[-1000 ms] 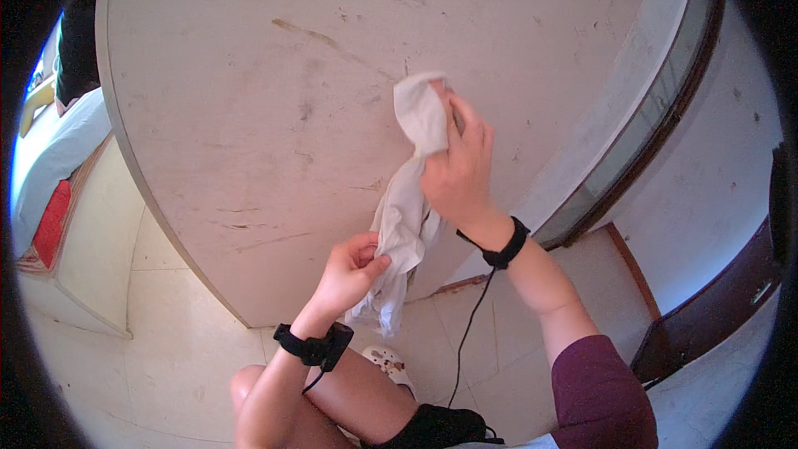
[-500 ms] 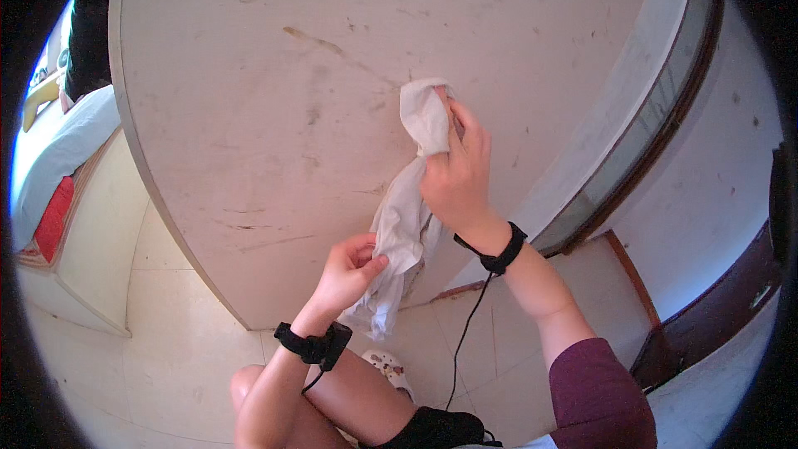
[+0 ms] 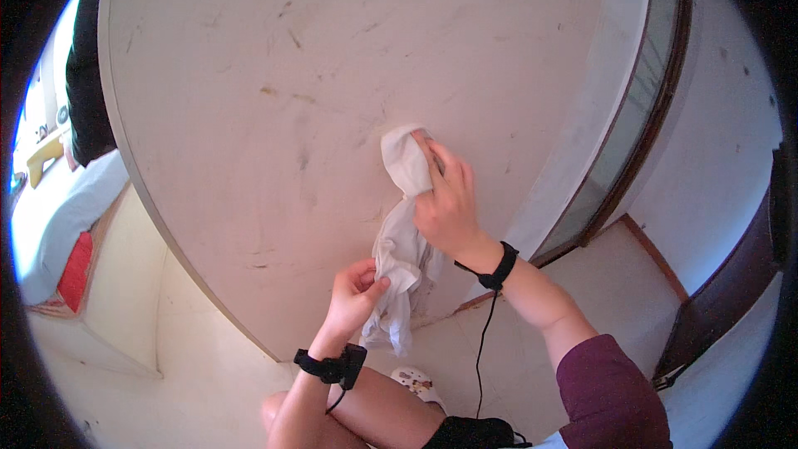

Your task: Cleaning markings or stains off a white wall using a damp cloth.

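A crumpled white cloth (image 3: 399, 237) hangs down the front of a large off-white panel (image 3: 224, 158) marked with brown and grey scuffs. My right hand (image 3: 449, 204) is closed on the cloth's upper part, fingers pointing up, and presses it against the panel. Lower down, my left hand (image 3: 356, 295) pinches the cloth's left edge between thumb and fingers. The loose end dangles below that pinch. Folds of cloth hide some of my right fingertips.
Black straps (image 3: 331, 366) with a cable circle both wrists. Left of the panel's edge is a bed or bench (image 3: 125, 283) with a red item (image 3: 76, 273) and a dark-clothed person (image 3: 90, 75). A brown-framed glass strip (image 3: 619, 150) runs along the right; tiled floor (image 3: 199, 324) lies below.
The view has shifted, so panel, hands and cloth sit lower in the picture. Both hands keep their hold on the cloth. The brown streak left of the cloth looks fainter.
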Action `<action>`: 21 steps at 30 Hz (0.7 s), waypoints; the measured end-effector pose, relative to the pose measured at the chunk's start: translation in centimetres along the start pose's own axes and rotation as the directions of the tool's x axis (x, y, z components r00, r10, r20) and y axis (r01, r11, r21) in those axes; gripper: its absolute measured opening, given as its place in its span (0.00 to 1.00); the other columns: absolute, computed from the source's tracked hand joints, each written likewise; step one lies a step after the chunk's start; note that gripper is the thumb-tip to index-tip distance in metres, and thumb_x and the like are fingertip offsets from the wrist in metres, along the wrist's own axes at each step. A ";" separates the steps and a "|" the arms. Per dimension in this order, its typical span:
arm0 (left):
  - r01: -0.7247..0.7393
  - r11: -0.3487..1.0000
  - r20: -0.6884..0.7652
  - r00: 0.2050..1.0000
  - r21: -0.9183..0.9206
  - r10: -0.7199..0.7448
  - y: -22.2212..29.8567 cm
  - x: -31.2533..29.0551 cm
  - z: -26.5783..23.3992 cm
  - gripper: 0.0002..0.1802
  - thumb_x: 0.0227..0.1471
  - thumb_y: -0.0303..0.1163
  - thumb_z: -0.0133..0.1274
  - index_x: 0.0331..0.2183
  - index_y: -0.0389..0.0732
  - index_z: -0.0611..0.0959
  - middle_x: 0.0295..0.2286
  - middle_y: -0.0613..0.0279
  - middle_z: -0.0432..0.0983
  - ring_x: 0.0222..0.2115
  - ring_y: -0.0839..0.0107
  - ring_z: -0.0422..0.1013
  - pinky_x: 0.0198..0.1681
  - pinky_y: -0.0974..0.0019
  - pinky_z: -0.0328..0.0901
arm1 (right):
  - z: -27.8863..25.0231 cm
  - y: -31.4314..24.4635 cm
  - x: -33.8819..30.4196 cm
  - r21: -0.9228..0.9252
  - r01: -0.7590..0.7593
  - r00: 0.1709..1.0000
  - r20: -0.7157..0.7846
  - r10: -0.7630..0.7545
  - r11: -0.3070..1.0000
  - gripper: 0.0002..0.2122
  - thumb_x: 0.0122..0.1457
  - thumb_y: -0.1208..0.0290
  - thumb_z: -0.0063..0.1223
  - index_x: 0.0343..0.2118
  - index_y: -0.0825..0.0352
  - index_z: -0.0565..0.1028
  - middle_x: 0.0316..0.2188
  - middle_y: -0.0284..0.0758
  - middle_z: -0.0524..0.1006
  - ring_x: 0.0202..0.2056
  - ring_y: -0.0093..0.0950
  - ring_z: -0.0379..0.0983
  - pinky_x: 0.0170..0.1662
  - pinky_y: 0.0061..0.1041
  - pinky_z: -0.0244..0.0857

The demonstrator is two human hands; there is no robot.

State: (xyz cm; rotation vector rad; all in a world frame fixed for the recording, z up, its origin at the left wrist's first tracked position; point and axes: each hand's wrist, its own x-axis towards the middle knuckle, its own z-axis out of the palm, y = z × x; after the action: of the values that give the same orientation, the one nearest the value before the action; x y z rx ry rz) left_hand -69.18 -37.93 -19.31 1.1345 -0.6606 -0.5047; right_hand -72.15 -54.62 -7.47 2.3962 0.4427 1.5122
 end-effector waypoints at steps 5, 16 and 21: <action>0.003 1.000 -0.039 0.999 -0.014 -0.004 0.3 -0.1 0.1 0.14 0.48 0.18 0.48 0.40 0.32 0.74 0.35 0.61 0.75 0.36 0.75 0.71 0.42 0.72 0.64 | 0.1 0.0 1.2 -0.002 0.036 0.988 -0.150 -0.036 0.999 0.10 0.40 0.76 0.48 0.25 0.78 0.71 0.52 0.51 0.62 0.48 0.41 0.60 0.45 0.39 0.54; 0.042 0.998 -0.041 0.998 0.035 -0.041 -0.2 -0.1 0.7 0.15 0.49 0.20 0.48 0.42 0.32 0.73 0.36 0.60 0.75 0.36 0.75 0.70 0.43 0.72 0.63 | -0.2 0.8 0.6 -0.027 0.009 0.997 -0.073 -0.011 1.000 0.05 0.39 0.74 0.49 0.17 0.71 0.72 0.52 0.46 0.63 0.48 0.37 0.60 0.47 0.38 0.53; 0.015 1.000 -0.032 0.999 -0.007 -0.015 0.5 -0.2 1.1 0.16 0.49 0.21 0.48 0.43 0.32 0.72 0.36 0.60 0.75 0.36 0.75 0.70 0.43 0.73 0.62 | -0.5 1.1 1.9 0.021 -0.001 0.995 -0.098 0.004 1.000 0.06 0.40 0.73 0.50 0.21 0.69 0.74 0.53 0.43 0.63 0.48 0.36 0.60 0.47 0.37 0.54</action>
State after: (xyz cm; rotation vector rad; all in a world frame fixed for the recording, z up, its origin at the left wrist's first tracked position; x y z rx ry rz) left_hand -70.08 -38.27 -18.56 1.1394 -0.6227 -0.5005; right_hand -71.73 -54.85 -5.29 2.3463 0.4793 1.6399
